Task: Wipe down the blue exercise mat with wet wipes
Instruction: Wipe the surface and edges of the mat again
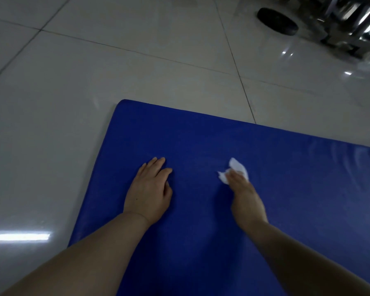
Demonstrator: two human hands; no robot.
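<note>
Right grip: the right hand point(247, 196) presses a crumpled white wet wipe point(235, 169) onto the mat. The fingers lie fairly straight over the wipe, which sticks out past the fingertips. Whether any finger curls under the wipe cannot be told.

Left grip: the left hand point(150, 189) lies flat on the mat with fingers extended and together. It holds nothing and looks to be bracing the body or steadying the mat.

Mat: the blue exercise mat point(286, 210) lies flat on the tiled floor point(73, 82). Its far-left corner is ahead of the left hand, and its far edge slants off to the right.

Key relation: the wipe sits short of the far edge, right of the left hand and apart from it. Most of the visible mat runs rightward and back toward the person, so the right hand is the nearer one to that surface.

Likely next: strokes probably go sideways or toward the body.

Background: a dark round object point(277, 21) and shiny metal equipment point(350, 24) stand on the floor, well apart from the mat.
</note>
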